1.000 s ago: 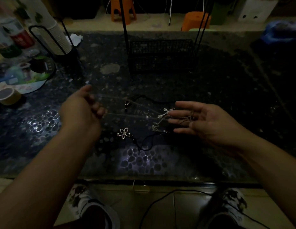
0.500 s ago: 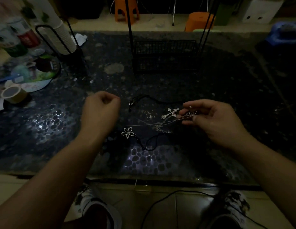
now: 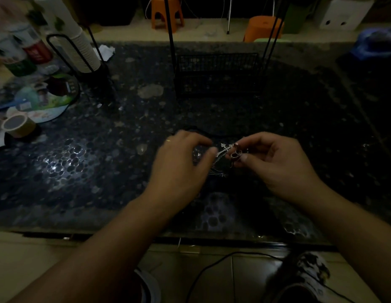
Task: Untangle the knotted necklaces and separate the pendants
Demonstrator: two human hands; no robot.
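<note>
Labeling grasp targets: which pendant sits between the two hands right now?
The silver cross pendant, lying at the left hand's fingertips. The small brown ring-shaped pendant is instead pinched in the right hand.

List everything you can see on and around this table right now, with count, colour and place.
cross pendant: one, silver, between the hands
ring pendant: one, brownish, in right fingers
chains: tangled, count unclear, silver, below the cross
cord: one, black, behind the hands
table: one, dark pebbled
basket: one, black wire, far centre
tape roll: one, tan, left edge
cup stack: one, white, far left in a rack
stools: two, orange, on the floor beyond
left hand: fingertips at the cross
right hand: pinches the ring pendant
</note>
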